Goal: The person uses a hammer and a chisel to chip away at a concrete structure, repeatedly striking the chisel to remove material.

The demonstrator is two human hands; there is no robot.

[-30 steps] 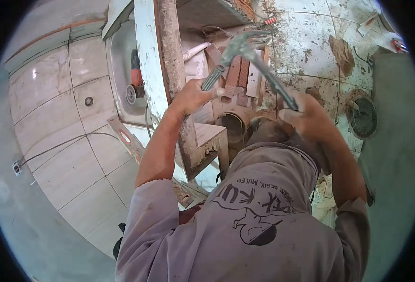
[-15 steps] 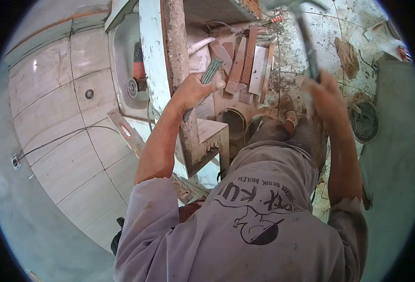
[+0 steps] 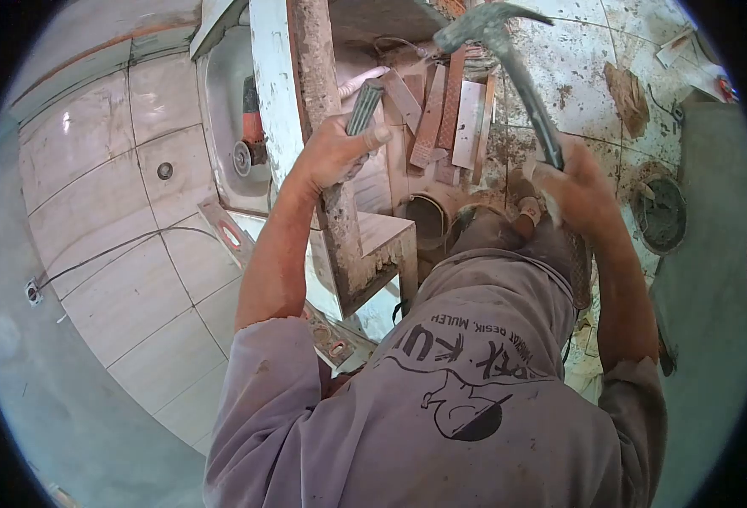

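My left hand is closed round a dusty chisel with a ribbed grey-green top sticking up past my thumb. Its lower end is hidden by the hand, which is over the rough, broken edge of the upright counter panel. My right hand grips the dark handle of a claw hammer. The hammer's head is raised up and to the left of that hand, well apart from the chisel.
An angle grinder lies in the sink basin at left. A red-and-white spirit level rests beside the tiled counter. Tile strips lie ahead on the floor. Buckets stand near my feet; a mortar-filled bucket is at right.
The hammer has come down and left into fuller view, with my right hand slightly lower. My left hand has shifted a little left and up with the chisel, which is now more upright.
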